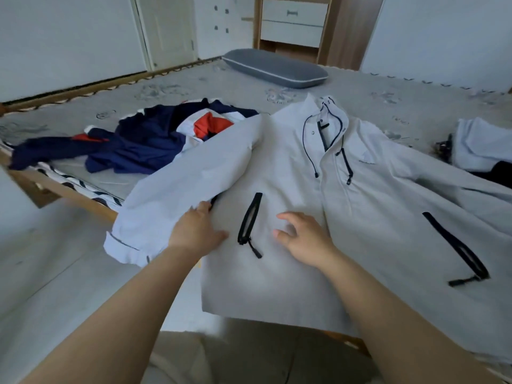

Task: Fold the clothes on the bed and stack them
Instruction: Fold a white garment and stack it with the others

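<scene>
Jacket: spread flat, unfolded; left hand pinches its sleeve
Right hand: fingers spread, hovering
Navy garment: crumpled, waiting
Stack: perhaps started far right

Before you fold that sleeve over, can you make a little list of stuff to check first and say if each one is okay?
1. Grey jacket lies front-up and spread flat on the bed: ok.
2. Left hand has the left sleeve: ok, fingers are on its edge.
3. Right hand pins the jacket body: cannot tell, it looks just above the cloth, fingers spread.
4. Sleeve is clear of other clothes: not ok, its upper part lies over the navy and red garment.
5. Jacket sits fully on the bed: not ok, the hem and sleeve cuff hang past the edge.
6. Pocket zipper lies flat: ok.
</scene>
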